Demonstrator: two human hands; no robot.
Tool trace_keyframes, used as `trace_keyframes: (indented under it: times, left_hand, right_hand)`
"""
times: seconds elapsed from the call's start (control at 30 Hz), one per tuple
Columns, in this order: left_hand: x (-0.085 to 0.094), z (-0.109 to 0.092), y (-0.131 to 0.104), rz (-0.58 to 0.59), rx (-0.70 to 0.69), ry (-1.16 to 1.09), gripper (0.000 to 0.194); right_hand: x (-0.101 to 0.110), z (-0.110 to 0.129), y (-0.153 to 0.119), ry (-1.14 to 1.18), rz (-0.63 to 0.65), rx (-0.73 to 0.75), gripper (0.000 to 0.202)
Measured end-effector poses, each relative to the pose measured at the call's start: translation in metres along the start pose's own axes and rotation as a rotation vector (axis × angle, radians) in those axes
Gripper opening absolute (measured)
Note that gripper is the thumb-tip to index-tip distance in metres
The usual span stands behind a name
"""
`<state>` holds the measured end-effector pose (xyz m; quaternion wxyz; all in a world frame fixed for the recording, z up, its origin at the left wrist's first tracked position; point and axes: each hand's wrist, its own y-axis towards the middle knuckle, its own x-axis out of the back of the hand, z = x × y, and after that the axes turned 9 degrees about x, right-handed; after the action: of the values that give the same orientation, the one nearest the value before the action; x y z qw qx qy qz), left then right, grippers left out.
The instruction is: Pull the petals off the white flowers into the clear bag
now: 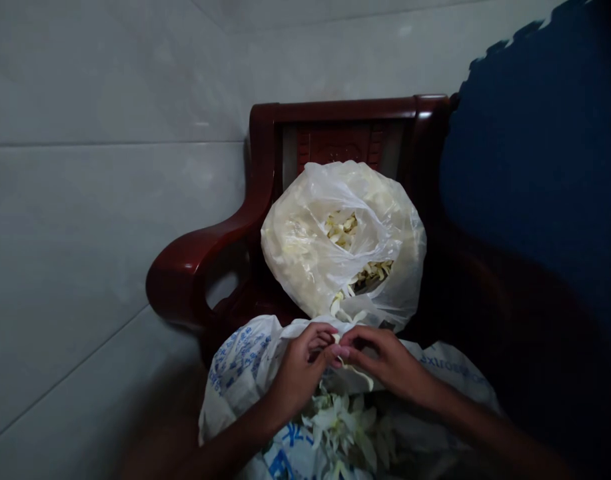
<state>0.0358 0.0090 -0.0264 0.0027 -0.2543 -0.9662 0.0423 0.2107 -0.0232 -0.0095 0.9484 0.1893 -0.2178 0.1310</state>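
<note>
Your left hand (298,367) and right hand (392,360) meet at the fingertips, fingers curled, each pinching a slender pale flower (366,379) over the sack (241,360). Pinch lightly, as thin petals likely bruise, and work low above the blossoms (342,420). Mind the bag (295,253) on the chair (185,267), just beyond your fingertips: its film could snag.
</note>
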Motion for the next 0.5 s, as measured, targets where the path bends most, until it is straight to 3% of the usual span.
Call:
trace_keyframes:
  times: [0.2, 0.5]
  left_hand:
    - [-0.002, 0.002, 0.002, -0.064, -0.026, -0.031, 0.021]
    - [0.010, 0.004, 0.009, -0.038, -0.069, -0.074, 0.025]
  right_hand:
    - [-0.001, -0.005, 0.008, -0.020, -0.012, 0.022, 0.022]
    - [0.001, -0.014, 0.022, 0.146, -0.014, -0.018, 0.024]
